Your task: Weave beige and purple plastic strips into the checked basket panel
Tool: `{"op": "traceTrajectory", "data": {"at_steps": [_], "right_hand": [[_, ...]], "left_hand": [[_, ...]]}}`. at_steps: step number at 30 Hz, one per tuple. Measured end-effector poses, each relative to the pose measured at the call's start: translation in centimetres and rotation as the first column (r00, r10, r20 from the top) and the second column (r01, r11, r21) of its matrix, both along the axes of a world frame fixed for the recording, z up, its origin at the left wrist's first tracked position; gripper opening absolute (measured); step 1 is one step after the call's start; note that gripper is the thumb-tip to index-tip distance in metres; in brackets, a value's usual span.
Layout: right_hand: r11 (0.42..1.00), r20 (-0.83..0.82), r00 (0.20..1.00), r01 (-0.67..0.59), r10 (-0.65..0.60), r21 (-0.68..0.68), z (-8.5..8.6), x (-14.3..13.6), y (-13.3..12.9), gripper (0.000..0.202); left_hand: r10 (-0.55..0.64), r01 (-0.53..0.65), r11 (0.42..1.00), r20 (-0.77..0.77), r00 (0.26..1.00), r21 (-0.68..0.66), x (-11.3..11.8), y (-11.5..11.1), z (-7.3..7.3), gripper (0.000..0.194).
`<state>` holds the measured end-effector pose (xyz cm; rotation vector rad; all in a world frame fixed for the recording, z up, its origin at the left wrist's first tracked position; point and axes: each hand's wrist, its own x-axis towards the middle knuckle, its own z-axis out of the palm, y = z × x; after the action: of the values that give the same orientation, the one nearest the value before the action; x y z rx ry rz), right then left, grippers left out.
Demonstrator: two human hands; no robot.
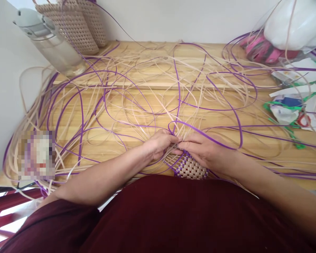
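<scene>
A small woven piece [192, 168] in beige and purple lies close to my body at the table's front. My left hand [162, 142] pinches strands at the upper left edge of the weave. Against that same edge, my right hand [200, 147] has its fingers closed on the strands, its palm over part of the woven piece. A purple strand [210, 135] loops up from between the fingertips and bends over my right wrist. Many loose beige and purple strands fan out from the weave across the wooden table [137, 135]. The exact crossing under my fingertips is hidden.
A clear bottle [59, 49] with a grey lid stands at the back left, before a woven beige basket [76, 26]. At the right lie a white plastic bag [295, 24], a pink bundle [260, 49] and wrappers [287, 109] with green strips. Tangled strands cover much of the tabletop.
</scene>
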<state>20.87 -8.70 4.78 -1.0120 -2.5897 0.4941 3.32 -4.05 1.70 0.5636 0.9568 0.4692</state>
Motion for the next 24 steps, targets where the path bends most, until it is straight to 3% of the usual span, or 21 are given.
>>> {"op": "traceTrajectory", "data": {"at_steps": [2, 5, 9, 11, 13, 15, 20, 24], "right_hand": [[0.999, 0.086, 0.995, -0.045, 0.043, 0.024, 0.2, -0.1, 0.6, 0.024], [0.981, 0.23, 0.971, -0.102, 0.062, 0.167, 0.4, -0.5, 0.4, 0.019], [0.916, 0.146, 0.971, -0.23, 0.191, 0.329, 0.2, -1.0, -1.1, 0.026], [0.924, 0.037, 0.989, -0.15, 0.146, 0.351, -0.1, -0.9, -1.7, 0.024], [0.946, -0.061, 0.998, 0.027, -0.007, 0.322, -0.4, -0.5, -2.0, 0.022], [0.947, -0.081, 0.991, 0.125, -0.106, 0.295, -0.7, -0.2, -2.2, 0.02], [0.934, -0.012, 0.998, 0.065, -0.065, 0.352, -1.2, -0.4, -2.2, 0.025], [0.936, -0.039, 0.999, 0.042, -0.03, 0.35, -1.2, -1.2, -2.1, 0.011]], "left_hand": [[-0.005, 0.005, 1.0, -0.02, 1.0, 0.005, 0.0, 0.0, -0.1, 0.006], [0.001, -0.001, 1.0, -0.028, 1.0, 0.017, 0.0, -0.1, -0.3, 0.008], [0.035, -0.033, 0.998, -0.037, 0.999, 0.047, 0.0, -0.3, -0.4, 0.012], [0.039, -0.038, 0.999, -0.042, 0.998, 0.038, 0.1, -0.4, -0.2, 0.012], [0.045, -0.044, 0.999, -0.03, 0.999, 0.032, 0.1, -0.4, 0.1, 0.01], [0.046, -0.045, 0.999, -0.018, 0.999, 0.025, 0.2, -0.4, 0.2, 0.009], [0.044, -0.045, 0.999, 0.038, 0.998, 0.02, 0.2, -0.4, -0.2, 0.007], [0.043, -0.044, 0.998, 0.036, 0.998, 0.042, 0.2, -0.5, -0.3, 0.008]]}}
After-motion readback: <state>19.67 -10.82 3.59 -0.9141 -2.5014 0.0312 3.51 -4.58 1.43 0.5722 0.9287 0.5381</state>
